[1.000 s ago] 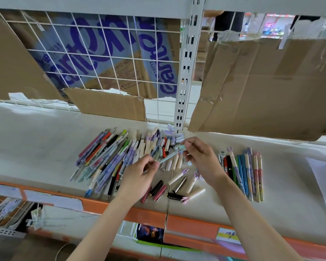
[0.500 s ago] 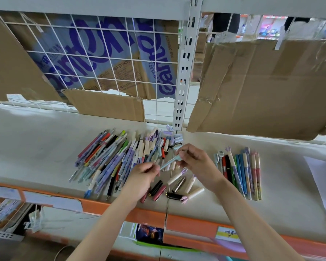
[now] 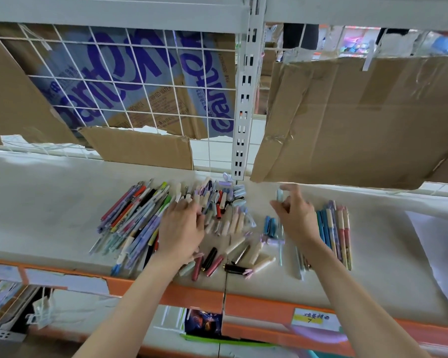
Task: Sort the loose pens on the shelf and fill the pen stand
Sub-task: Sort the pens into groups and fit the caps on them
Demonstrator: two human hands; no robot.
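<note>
Now the left hand presses flat, fingers spread, on the big heap of pens on the shelf, while the right hand pinches a pale blue pen beside the sorted row. Risk, I'd say: a sweep could roll short pens off the orange edge; no pen stand in view. Writing: purple letters on cardboard, only "PURIFIED WATER" readable.

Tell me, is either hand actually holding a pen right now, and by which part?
The right hand pinches a pale blue pen near its lower end. The left hand rests, fingers spread, on the pen pile, holding nothing.
</note>
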